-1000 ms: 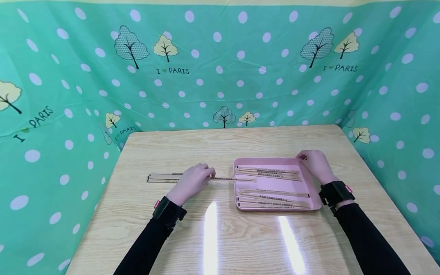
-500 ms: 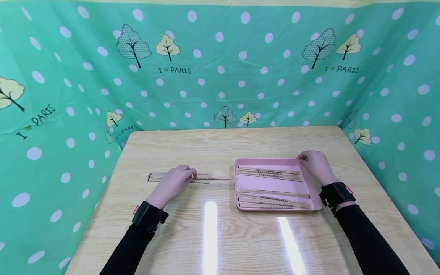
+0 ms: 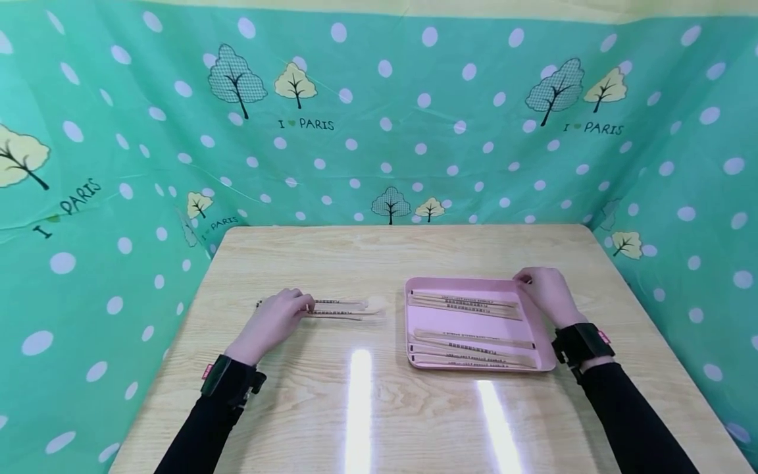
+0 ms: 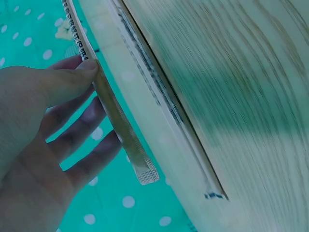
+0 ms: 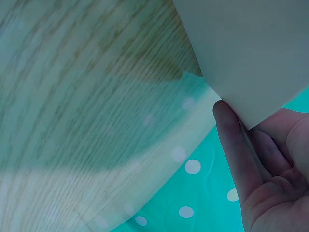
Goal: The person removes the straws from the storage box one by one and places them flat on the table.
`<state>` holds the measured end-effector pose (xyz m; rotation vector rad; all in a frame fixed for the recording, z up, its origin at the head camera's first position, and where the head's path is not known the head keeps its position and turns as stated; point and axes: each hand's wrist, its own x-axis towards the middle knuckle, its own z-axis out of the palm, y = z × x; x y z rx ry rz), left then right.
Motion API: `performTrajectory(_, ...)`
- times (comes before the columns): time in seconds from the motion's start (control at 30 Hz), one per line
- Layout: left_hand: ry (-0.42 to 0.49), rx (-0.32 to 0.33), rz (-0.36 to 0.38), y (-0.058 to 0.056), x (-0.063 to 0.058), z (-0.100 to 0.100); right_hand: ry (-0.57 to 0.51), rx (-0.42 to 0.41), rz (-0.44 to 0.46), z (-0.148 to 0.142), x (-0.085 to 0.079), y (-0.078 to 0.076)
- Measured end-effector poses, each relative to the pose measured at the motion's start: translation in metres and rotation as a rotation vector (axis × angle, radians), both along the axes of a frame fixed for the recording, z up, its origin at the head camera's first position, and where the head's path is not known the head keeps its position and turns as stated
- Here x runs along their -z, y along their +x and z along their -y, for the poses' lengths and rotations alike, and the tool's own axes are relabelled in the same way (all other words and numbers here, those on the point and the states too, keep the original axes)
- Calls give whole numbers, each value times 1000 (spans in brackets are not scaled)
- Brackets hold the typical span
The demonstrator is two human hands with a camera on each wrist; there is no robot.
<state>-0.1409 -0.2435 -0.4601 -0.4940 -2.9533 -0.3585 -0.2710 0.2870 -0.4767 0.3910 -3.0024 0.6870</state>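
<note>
- Pink, shallow rectangular tray with rounded corners [image 3: 438,320] sits at three o'clock from the left hand [image 3: 271,322]; its rim stands well inside the table's edges, and a band of wood separates it from the loose sticks.
- In it, slim brown paper-wrapped sticks form two groups, twelve o'clock [image 3: 464,303] and six o'clock [image 3: 474,349], pink floor showing between.
- Left hand pinches one printed paper-wrapped stick [image 4: 115,113] by thumb and finger, other fingers extended; loose sticks [image 3: 340,304] lie just beside.
- Right hand [image 3: 547,293] grips the tray's one o'clock corner.
- Pale wood-grain table [image 3: 426,428]; two glare streaks toward six o'clock.
- Teal dotted cloth [image 3: 403,158] hangs at nine, twelve and three o'clock.
</note>
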Motion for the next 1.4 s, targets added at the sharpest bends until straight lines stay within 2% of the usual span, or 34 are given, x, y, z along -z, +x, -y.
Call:
performTrajectory(0.27, 16, -6, 22, 1, 7, 18, 3, 0, -16, -1, 2, 3)
performTrajectory(0.53, -4, -34, 29, 2, 15, 30, 11, 2, -18, -1, 2, 1)
performTrajectory(0.93, -4, -58, 41, 1, 19, 34, 4, -1, -41, -3, 4, 0)
performTrajectory(1.4, 14, -54, 14, 0, 23, 36, 7, 0, -24, -3, 5, -1)
